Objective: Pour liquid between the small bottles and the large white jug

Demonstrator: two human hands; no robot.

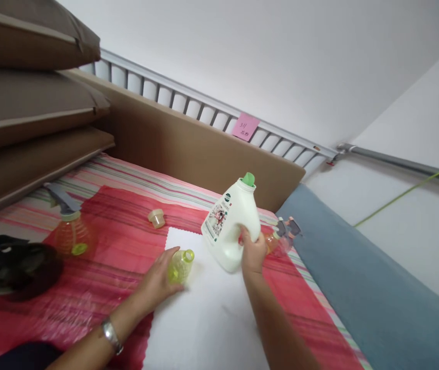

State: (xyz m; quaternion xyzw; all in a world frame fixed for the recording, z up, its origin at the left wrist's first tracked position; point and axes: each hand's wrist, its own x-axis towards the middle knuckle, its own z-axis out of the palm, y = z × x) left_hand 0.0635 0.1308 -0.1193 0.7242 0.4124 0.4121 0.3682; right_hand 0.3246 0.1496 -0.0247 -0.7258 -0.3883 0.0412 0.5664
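My right hand [253, 251] is wrapped round the handle of a white detergent jug [225, 226] with a green pour spout and a printed label. The jug leans over the white paper sheet [207, 324], its mouth uncapped. To its left, my left hand [164, 275] grips a small yellow-green see-through bottle [179, 266] with an open neck. A gap separates the bottle from the jug. On the red sheet behind them lies a pale cap [156, 218].
An orange spray bottle [73, 231] and a dark round bottle [22, 270] stand at left. More spray bottles [281, 234] are partly hidden behind the jug. Stacked brown cushions [38, 97] rise at far left. A cardboard panel [188, 139] and radiator [161, 95] line the back.
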